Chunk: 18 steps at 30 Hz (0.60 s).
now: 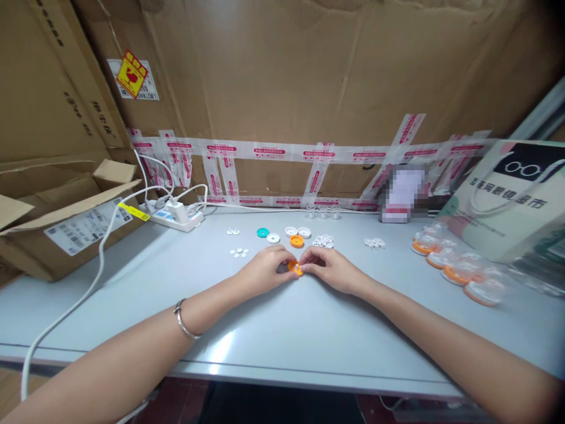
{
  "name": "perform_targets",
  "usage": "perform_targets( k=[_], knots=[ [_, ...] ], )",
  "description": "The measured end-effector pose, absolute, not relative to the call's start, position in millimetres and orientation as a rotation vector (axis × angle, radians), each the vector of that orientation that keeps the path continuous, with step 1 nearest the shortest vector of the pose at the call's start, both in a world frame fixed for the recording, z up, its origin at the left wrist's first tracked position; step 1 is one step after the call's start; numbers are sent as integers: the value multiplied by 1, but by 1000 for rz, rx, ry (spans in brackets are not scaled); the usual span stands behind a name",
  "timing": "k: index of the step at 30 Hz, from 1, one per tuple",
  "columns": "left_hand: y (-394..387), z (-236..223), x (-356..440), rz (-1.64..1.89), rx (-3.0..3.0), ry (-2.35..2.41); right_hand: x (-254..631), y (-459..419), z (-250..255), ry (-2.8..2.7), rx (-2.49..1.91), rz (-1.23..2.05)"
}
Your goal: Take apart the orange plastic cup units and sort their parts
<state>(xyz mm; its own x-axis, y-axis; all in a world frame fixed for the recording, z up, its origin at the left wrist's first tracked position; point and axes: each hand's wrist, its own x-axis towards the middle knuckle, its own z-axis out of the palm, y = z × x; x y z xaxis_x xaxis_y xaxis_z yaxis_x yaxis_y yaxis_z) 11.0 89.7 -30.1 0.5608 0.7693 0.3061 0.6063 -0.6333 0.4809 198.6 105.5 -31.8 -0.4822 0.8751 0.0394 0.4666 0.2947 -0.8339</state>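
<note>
Orange plastic is where the action is: a shallow orange cap sits low over the table, right in front of the person and between both hands. Left hand has its rim pinched between thumb and fingers, which I'd guess is to brace it so the inside faces up. Right hand comes in from the other side, thumb and fingertips bunched at the cap's edge beside a small white piece (too tiny and blurry for me, so I can't tell whether it's actually pinched or just sitting there). Layout makes sense to me: the spare orange cap, teal cap and white caps lie just beyond the fingers, probably for a short reach. White discs get their own patch to the left, a pile of white rings sits near the right hand, presumably so nothing gets mixed up. Clear-topped pieces line up well off to the right, seemingly out of elbow range.
</note>
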Motion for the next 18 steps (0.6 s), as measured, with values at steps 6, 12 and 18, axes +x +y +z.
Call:
perform_targets(
  k=[6, 12, 18],
  knots=[
    [87, -28, 11, 913, 2416, 1072, 197, 104, -28, -1985, -1184, 1108],
    [80, -22, 15, 1118, 2098, 1028, 191, 95, -20, -1708, -1048, 1349],
    [88, -11, 5, 1061, 1959, 1066, 191, 93, -21, -1539, -955, 1532]
  ],
)
